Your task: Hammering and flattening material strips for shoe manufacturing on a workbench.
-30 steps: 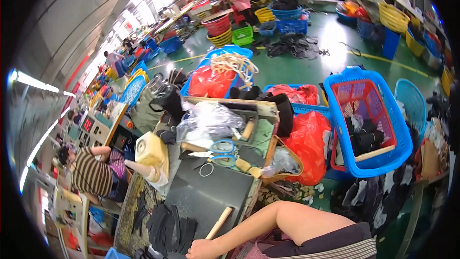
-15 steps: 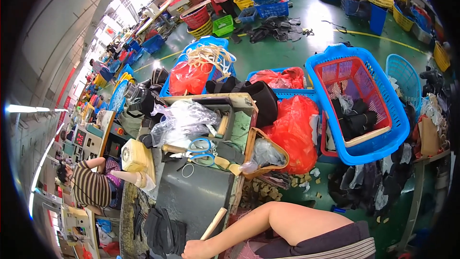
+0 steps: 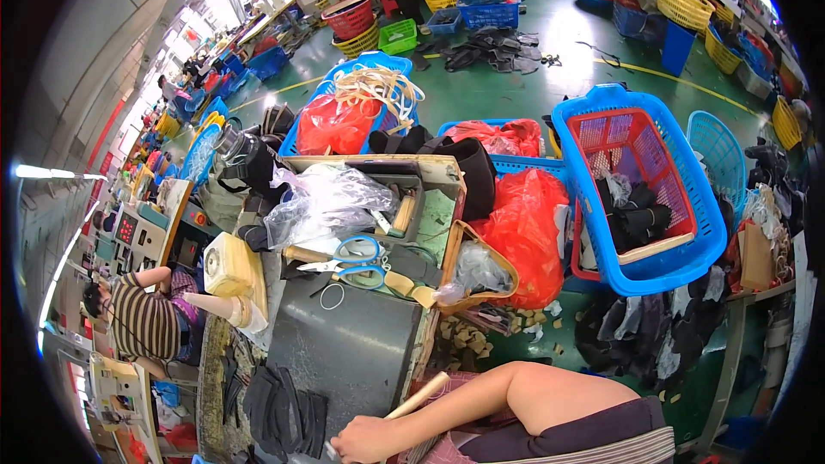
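Note:
My right hand [image 3: 365, 441] is closed round a wooden-handled tool at the lower edge. Its pale wooden handle [image 3: 419, 393] slants up to the right, past my wrist. The tool's working end is mostly hidden, with only a small greyish bit showing beside my fingers. Just left of the hand lies a pile of black fabric pieces [image 3: 279, 412] on a dark board [image 3: 344, 339]. Blue-handled scissors [image 3: 361, 272] rest at the board's far edge, beside a white ring [image 3: 332, 296]. My left hand is out of view.
Clear plastic bags [image 3: 331, 202] and a grey tray [image 3: 412, 198] sit farther back on the bench. A yellowed device [image 3: 228, 266] stands at left. To the right are a red plastic bag [image 3: 524, 232] and a blue basket [image 3: 632, 279]. A person in stripes [image 3: 146, 322] sits left.
My right hand has shifted a little right and up, and the wooden handle has moved right with it, now lying flatter. The view has also shifted slightly.

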Demonstrator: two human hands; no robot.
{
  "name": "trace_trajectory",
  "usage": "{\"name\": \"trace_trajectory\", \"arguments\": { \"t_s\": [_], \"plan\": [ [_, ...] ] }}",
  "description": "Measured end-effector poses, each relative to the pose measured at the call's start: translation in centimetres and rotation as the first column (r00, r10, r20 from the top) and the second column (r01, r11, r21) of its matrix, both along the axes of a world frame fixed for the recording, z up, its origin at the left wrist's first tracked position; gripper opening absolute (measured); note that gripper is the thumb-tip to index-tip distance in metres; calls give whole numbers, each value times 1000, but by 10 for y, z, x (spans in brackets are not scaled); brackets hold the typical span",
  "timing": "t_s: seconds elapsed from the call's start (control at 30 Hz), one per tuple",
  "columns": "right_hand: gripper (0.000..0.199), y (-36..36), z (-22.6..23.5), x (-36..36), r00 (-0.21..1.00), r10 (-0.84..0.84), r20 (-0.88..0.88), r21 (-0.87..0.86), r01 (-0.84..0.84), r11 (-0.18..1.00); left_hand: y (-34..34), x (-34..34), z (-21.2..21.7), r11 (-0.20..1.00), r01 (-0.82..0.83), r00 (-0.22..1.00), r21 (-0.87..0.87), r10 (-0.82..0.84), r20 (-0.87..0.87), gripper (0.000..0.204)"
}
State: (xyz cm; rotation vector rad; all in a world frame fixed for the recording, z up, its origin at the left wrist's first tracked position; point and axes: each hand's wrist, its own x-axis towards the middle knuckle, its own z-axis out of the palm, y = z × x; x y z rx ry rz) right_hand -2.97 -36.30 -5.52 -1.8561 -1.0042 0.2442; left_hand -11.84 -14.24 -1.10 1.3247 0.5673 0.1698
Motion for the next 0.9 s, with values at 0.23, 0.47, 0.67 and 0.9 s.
{"name": "trace_trajectory", "arguments": {
  "t_s": [0.23, 0.47, 0.67, 0.9],
  "plan": [
    [36, -44, 17, 17, 914, -149, -378, 115, 206, 972, -44, 19, 6, 228, 662, 697, 714, -537, -475, 16],
    [34, -72, -13, 33, 867, -359, -346, 115, 419, 901, -73, 42, -12, -120, 227, 795, 966, -550, -255, 37],
    [34, -88, -26, 42, 815, -481, -324, 91, 533, 841, -178, 46, 73, 511, 849, 518, 133, -855, -25, 60],
    [31, -86, -22, 44, 846, -444, -294, 46, 477, 878, -307, 38, 127, -348, 651, 283, -674, -713, 642, 118]
  ]
}}
